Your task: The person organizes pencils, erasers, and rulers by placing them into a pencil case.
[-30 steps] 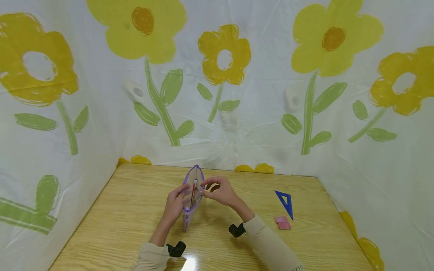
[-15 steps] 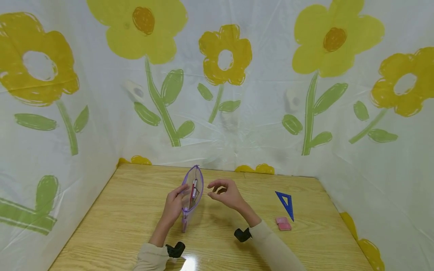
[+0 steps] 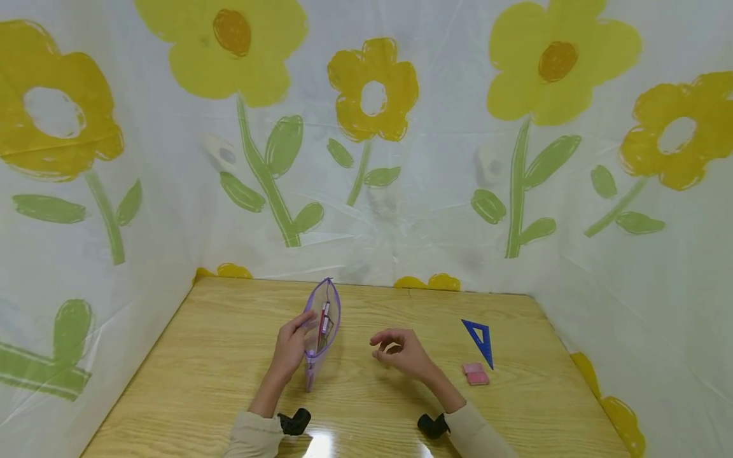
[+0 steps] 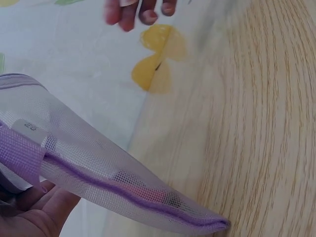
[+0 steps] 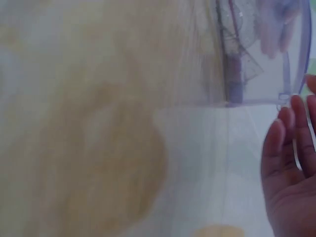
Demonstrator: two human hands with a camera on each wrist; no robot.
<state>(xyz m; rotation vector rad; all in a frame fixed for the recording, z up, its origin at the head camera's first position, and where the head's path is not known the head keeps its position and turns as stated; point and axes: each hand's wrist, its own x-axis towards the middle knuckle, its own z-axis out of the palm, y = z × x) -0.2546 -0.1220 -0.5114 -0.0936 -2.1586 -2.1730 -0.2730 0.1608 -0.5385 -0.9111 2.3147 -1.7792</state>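
Note:
A see-through mesh pencil pouch (image 3: 310, 374) with purple edging stands upright on the table, its zip mouth spread apart. My left hand (image 3: 292, 346) grips its left side, fingertips over the rim and thumb hidden. Inside show a red pencil (image 3: 320, 329) and a whitish slim item (image 3: 326, 318). Through the pouch wall in the right wrist view I see a clear set square (image 5: 251, 66). To the right of the pouch, apart from it, my right hand (image 3: 404, 353) hovers over the table with loosely bent fingers and nothing in them.
A blue set square (image 3: 483, 340) lies on the right part of the wooden table (image 3: 229, 356). Just below it are two pink erasers (image 3: 476, 374) side by side. White flower-printed sheeting (image 3: 435, 222) walls the table at the back and both sides.
My right hand has let go of the pouch's right rim and drawn back to the right and nearer me. The left hand keeps its grip on the pouch, nearly in place.

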